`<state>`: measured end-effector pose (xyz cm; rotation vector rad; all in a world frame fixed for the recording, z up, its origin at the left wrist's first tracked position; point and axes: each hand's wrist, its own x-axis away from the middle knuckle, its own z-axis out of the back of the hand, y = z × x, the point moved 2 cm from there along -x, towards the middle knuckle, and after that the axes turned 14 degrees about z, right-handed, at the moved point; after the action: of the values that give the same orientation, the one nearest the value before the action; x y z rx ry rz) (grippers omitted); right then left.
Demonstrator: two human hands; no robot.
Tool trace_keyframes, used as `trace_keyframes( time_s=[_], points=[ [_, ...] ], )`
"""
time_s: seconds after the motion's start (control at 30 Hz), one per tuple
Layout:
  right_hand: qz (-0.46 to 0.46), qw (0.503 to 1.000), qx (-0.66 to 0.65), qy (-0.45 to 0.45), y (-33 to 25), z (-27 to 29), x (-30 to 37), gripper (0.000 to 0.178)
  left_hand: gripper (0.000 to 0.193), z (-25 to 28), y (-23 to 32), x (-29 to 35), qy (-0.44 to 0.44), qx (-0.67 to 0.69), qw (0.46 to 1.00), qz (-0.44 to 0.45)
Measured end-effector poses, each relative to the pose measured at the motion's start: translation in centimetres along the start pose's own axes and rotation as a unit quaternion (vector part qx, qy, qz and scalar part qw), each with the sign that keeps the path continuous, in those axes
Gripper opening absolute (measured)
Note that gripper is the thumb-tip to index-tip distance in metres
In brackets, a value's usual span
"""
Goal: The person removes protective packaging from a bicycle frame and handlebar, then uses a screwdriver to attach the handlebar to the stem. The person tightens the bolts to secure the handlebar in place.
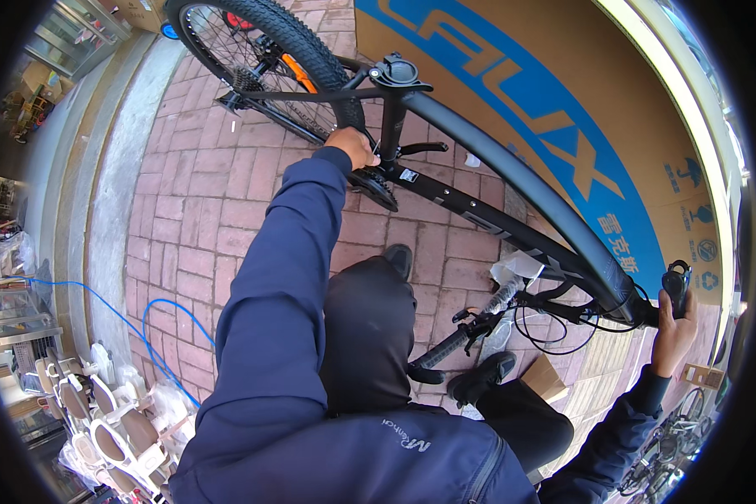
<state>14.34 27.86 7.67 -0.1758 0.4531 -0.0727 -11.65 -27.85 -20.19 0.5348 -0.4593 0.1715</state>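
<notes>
A black bicycle frame stretches across in front of me, its knobby rear wheel at the far left. My left hand is closed low behind the seat tube, beside the chainring; its fingertips are partly hidden, so what they pinch cannot be made out. At the right, my right hand wraps round a black clamp-shaped part at the frame's front end, which looks like the stem. The handlebar hangs below the frame with loose cables and some clear plastic wrapping.
A large brown carton with a blue band stands behind the frame. A blue hose curls over the brick paving. White-framed items are piled at lower left; a cardboard piece lies by my shoe. More bicycles stand lower right.
</notes>
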Motion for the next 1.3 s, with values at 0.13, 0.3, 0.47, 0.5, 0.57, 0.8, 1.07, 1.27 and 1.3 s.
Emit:
trace_keyframes(
  time_s=[0.13, 0.3, 0.47, 0.5, 0.57, 0.8, 1.07, 1.27, 1.3],
  points=[
    [0.009, 1.0, -0.012, 0.01, -0.1, -0.1, 0.0, 0.034, 0.035, -0.7, 0.4, -0.1, 0.042, -0.05, 0.998, 0.01],
    [0.025, 1.0, 0.011, 0.008, 0.1, -0.1, 0.0, 0.034, 0.047, -1.8, -3.0, 1.6, 0.061, 0.064, 0.995, -0.04],
    [0.006, 1.0, 0.017, 0.007, 1.2, -0.1, 0.2, 0.036, 0.035, 2.9, -13.0, 0.4, 0.232, 0.189, 0.941, 0.161],
    [0.008, 0.999, 0.03, 0.005, 1.3, -0.1, 0.2, 0.037, 0.042, 4.2, -14.7, -0.1, 0.308, 0.158, 0.914, 0.21],
    [0.002, 1.0, 0.019, 0.0, 1.7, 0.0, 0.3, 0.039, 0.066, 7.4, -17.5, -1.4, 0.372, 0.133, 0.889, 0.232],
    [-0.038, 0.999, 0.022, -0.024, 2.1, 0.8, 0.5, 0.05, 0.082, 14.7, -21.0, -4.9, 0.422, 0.166, 0.851, 0.266],
    [-0.073, 0.997, 0.015, -0.013, 3.9, 1.2, 1.1, 0.057, 0.091, 13.4, -24.0, -7.1, 0.252, 0.582, 0.749, 0.193],
    [-0.065, 0.996, 0.053, -0.015, 4.3, 1.3, 1.1, 0.058, 0.087, 11.8, -24.6, -8.1, 0.254, 0.723, 0.633, 0.114],
    [-0.062, 0.996, 0.055, -0.012, 4.3, 1.3, 1.0, 0.058, 0.087, 11.5, -24.4, -8.2, 0.259, 0.724, 0.629, 0.111]
  ],
)
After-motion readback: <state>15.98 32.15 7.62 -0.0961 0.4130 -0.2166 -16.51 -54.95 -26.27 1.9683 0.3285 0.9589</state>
